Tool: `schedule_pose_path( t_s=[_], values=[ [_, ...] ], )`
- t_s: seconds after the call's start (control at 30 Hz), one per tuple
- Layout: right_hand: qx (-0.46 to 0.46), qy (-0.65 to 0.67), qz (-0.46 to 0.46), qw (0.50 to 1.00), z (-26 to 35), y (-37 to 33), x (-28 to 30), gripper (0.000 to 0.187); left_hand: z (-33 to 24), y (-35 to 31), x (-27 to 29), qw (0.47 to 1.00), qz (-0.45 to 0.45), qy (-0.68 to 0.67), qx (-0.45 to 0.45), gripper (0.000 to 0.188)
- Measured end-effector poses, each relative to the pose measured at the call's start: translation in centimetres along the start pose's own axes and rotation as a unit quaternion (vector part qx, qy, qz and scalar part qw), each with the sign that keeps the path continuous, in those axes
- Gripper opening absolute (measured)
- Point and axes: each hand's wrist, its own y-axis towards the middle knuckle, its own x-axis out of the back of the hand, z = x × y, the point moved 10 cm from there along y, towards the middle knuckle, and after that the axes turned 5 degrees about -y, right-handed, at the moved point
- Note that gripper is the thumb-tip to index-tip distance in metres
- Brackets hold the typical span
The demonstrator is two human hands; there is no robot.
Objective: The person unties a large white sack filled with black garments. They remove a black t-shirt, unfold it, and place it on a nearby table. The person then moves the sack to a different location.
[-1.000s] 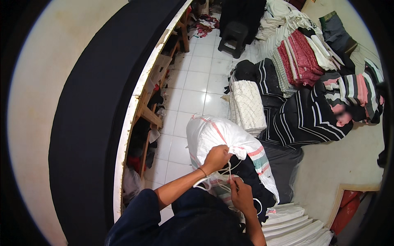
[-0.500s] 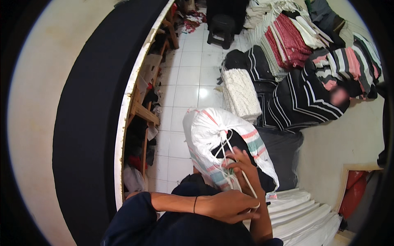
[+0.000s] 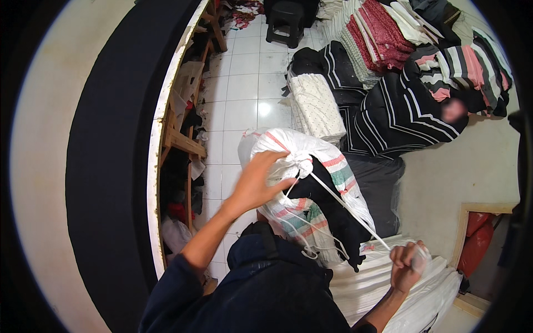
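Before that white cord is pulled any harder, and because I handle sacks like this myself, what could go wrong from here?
The taut white cord, running from the knot to the closed right hand, might slip or chafe that hand. The left hand, open beside the knot, could perhaps get a finger caught if the cord tightens. And black cloth is exposed below the gathered part of the striped sack, so some might spill out.

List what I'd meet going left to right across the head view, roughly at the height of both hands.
Black cloth → left hand → knotted neck of the white sack → taut white cord → right hand → red object.
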Motion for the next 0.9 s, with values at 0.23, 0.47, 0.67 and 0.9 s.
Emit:
schedule_pose_path(
  t_s=[0.23, 0.47, 0.67, 0.9],
  values=[
    [0.018, -0.004, -0.131, 0.991, 0.4, 0.7, 4.0, 0.021, 19.3, -2.3, -13.7, 0.893, -0.014, -0.340, 0.295, 0.027],
    [0.057, -0.544, -0.240, 0.802, -10.1, 2.6, 3.9, 0.064, 21.8, -1.6, -12.4, 0.796, -0.051, -0.417, 0.436, 0.041],
    [0.245, -0.485, 0.035, 0.839, -14.2, 11.3, -16.2, 0.025, 20.4, -0.7, -12.7, 0.837, -0.024, -0.335, 0.432, 0.046],
    [0.062, -0.494, 0.183, 0.848, -25.8, 18.5, -21.6, 0.020, 18.7, -1.4, -12.1, 0.898, 0.084, -0.317, 0.292, 0.039]
  ],
)
